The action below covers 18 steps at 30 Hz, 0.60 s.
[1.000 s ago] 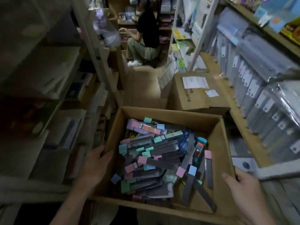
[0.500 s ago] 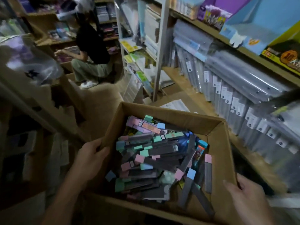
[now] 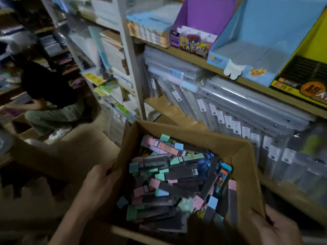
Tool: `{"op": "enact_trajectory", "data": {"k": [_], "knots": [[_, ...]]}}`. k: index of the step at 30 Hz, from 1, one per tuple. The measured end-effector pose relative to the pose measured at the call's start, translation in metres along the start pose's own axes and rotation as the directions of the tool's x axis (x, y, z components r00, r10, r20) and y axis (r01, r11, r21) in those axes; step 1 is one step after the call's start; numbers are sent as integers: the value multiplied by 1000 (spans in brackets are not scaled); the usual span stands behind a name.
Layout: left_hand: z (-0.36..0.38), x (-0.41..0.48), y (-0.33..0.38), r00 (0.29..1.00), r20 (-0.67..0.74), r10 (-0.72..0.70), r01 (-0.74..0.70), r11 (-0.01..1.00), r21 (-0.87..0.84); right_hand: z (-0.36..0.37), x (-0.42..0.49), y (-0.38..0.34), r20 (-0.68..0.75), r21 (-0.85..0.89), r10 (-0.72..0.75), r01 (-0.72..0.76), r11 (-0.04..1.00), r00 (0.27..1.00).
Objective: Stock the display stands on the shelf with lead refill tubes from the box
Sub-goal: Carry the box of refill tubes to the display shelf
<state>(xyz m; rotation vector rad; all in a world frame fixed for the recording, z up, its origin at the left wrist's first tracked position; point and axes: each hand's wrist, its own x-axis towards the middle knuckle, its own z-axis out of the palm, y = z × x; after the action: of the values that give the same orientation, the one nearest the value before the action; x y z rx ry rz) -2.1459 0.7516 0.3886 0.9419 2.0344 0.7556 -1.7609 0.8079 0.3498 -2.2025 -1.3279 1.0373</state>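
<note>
Both hands clasp the cardboard box (image 3: 246,156): the left hand (image 3: 104,181) curls over the rim of its left wall and the right hand (image 3: 277,228) wraps its near right corner, neither with a finger free. Over the past second the box has been carried round from the aisle to face the shelf (image 3: 192,54), and the sealed carton seen beside it has dropped out of view. The blue display stand (image 3: 265,41), with a purple stand (image 3: 203,18) to its left and a yellow stand (image 3: 311,50) toward the shelf's right end, now sits up beyond the box's far right corner. Lead refill tubes (image 3: 177,181) lie heaped loose inside the box, none lifted out. Stocking itself appears not to have begun; one hand will likely have to let go first. Another person (image 3: 47,96) crouches down the aisle.
</note>
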Motion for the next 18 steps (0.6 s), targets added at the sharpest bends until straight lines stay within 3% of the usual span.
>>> {"op": "enact_trajectory", "data": {"k": [4, 8, 12, 18], "knots": [[-3, 65, 25, 990, 134, 50, -58, 997, 55, 13, -1, -13, -40, 53, 78, -75, 996, 996], [1, 130, 48, 961, 195, 195, -216, 972, 93, 34, -22, -47, -232, 274, 187, -121, 954, 955], [11, 188, 63, 910, 316, 268, -315, 943, 108, 47, -27, -63, -201, 310, 306, -236, 921, 931], [32, 229, 75, 855, 397, 334, -395, 915, 80, 59, -25, -69, -263, 315, 343, -256, 914, 902]]}}
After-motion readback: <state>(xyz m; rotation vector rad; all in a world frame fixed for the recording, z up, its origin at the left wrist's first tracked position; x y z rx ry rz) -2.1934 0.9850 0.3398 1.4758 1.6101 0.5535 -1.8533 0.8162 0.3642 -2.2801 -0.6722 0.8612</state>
